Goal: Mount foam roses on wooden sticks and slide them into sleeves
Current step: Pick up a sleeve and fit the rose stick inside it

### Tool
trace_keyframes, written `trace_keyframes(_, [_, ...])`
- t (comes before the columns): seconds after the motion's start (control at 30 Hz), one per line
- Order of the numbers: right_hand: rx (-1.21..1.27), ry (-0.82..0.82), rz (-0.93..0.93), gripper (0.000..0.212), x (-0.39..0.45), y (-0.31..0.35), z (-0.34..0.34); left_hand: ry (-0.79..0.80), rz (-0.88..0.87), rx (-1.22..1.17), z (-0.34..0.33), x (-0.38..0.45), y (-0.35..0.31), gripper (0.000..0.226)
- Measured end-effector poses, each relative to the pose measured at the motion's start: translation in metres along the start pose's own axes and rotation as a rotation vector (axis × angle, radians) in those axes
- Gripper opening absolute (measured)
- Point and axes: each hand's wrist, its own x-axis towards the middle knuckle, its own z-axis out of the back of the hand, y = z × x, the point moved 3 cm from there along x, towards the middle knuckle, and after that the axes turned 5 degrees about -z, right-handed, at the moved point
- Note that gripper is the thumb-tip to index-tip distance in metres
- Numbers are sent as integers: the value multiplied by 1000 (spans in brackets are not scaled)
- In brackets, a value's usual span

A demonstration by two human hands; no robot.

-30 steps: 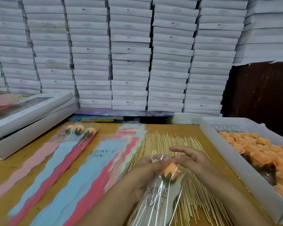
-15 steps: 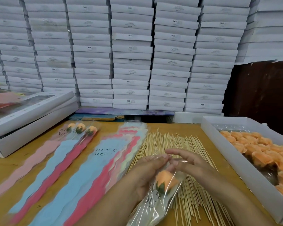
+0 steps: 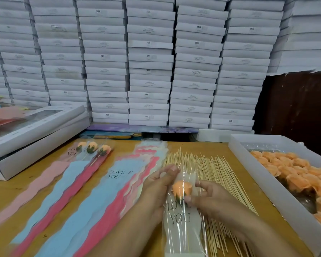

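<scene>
Head view, lower centre of the frame: you've got the orange foam rose (image 3: 182,190) sitting inside the clear sleeve (image 3: 182,225), just above the printed "LOVE YOU". Your left hand (image 3: 156,190) is curled round the sleeve's left edge, thumb and fingers pinching the film near its mouth; your right hand (image 3: 211,199) is closed lightly on the right side, fingertips (image 3: 190,198) pressing the film beside the rose's green base. The bloom looks feather-light and soft, so I'd judge it dents easily: hold it by the firmer base, not the petals. The film is thin, glossy and probably slippery, and it creases where you squeeze, so keep the pinch on its edges. The stick inside isn't clear to me through the glare. Behind your hands lies the spread of wooden sticks (image 3: 211,167), thin and likely snappable; spare sleeves (image 3: 119,184) fan out left, three finished roses (image 3: 93,147) at upper left, and the box of roses (image 3: 248,160) sits right.
</scene>
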Motion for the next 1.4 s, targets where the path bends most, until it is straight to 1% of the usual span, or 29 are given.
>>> trace_keyframes(0.03, [16,15,4,76,1,-1,-3,8,-5,8,1,0,0,40])
trace_keyframes(0.13, [112,-14,66,43,5,1,0,97,55,13,-3,-3,0,45])
trace_keyframes(0.17, [174,-43,92,38,6,1,4,134,91,19,-5,-4,1,46])
trace_keyframes(0.2, [245,-86,113,38,7,2,9,171,133,49,-6,-6,2,45])
trace_keyframes(0.27, [370,-188,142,39,8,2,20,248,226,171,-8,-11,7,37])
trace_keyframes(0.3, [417,-232,157,35,8,3,25,303,277,227,-9,-14,10,32])
trace_keyframes(0.37, [464,-311,172,25,9,3,33,401,360,309,-9,-19,16,22])
trace_keyframes(0.43, [457,-357,172,19,10,2,38,435,375,359,-7,-19,19,18])
trace_keyframes(0.5, [434,-318,158,18,11,3,39,412,335,367,-6,-17,19,18])
trace_keyframes(0.6, [358,-163,90,24,12,0,30,352,274,360,-4,-15,17,14])
trace_keyframes(0.67, [298,-114,74,14,13,-3,24,340,255,368,-5,-15,18,18])
trace_keyframes(0.7, [298,-136,76,10,13,-3,23,339,250,379,-5,-15,18,23])
trace_keyframes(0.8, [378,-262,92,9,14,-5,31,368,288,421,-8,-17,21,33])
trace_keyframes(0.87, [437,-318,109,8,14,-4,37,415,329,465,-10,-18,21,29])
trace_keyframes(0.93, [489,-365,124,8,14,-4,42,444,349,518,-9,-18,21,30])
trace_keyframes(1.0, [506,-360,138,12,15,-5,43,449,344,540,-8,-17,21,30])
trace_keyframes(1.1, [488,-230,116,20,16,-5,38,414,317,520,-8,-17,20,30])
trace_keyframes(1.17, [476,-172,95,19,17,-7,34,389,296,512,-7,-17,19,26])
trace_keyframes(1.23, [468,-189,96,16,17,-8,34,383,285,511,-7,-16,18,28])
trace_keyframes(1.3, [476,-222,109,17,17,-7,36,425,297,530,-9,-17,16,28])
trace_keyframes(1.4, [512,-261,124,18,19,-9,41,484,319,633,-12,-19,16,19])
